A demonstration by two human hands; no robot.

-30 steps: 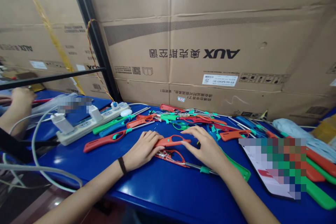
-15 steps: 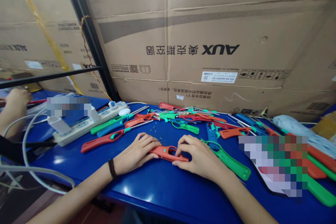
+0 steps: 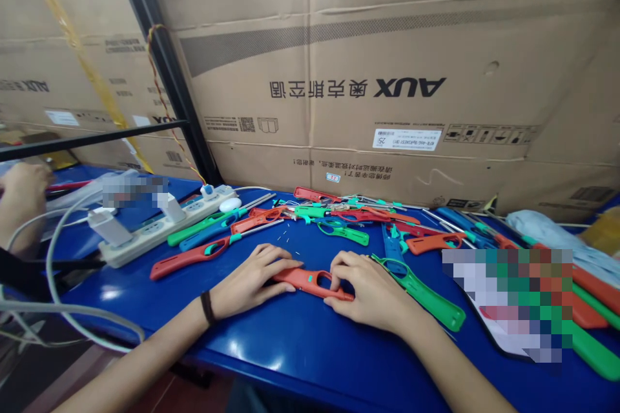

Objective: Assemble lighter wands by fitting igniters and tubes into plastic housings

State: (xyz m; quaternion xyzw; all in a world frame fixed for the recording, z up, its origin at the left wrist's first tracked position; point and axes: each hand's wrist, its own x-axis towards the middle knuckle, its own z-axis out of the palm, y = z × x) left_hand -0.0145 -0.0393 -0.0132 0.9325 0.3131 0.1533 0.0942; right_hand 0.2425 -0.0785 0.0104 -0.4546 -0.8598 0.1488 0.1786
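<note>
An orange-red lighter body (image 3: 310, 281), the handle casing of a long-necked gas lighter, lies on the blue table between my hands. My left hand (image 3: 261, 276) grips its wide end, fingers over the top and thumb along the near edge. At the narrow end, my right hand (image 3: 358, 284) pinches the casing beside the trigger opening. A small green piece shows in the casing near that opening. Right behind my right hand lies a green casing half (image 3: 426, 297), open side up. Several tiny metal pins (image 3: 289, 241) are scattered beyond my left hand.
Lighter parts and casings are heaped (image 3: 349, 214) at the back. Finished-looking lighters (image 3: 188, 259) lie left, by a white power strip (image 3: 155, 229) with cables. A blurred pad (image 3: 504, 310) and more lighters (image 3: 593, 348) are right. Cardboard (image 3: 339, 26) stands behind; another person's hand (image 3: 24, 187) is far left.
The lighter body has shifted slightly to the right with my right hand, while both hands keep their hold. The other person's hand at far left has moved slightly left.
</note>
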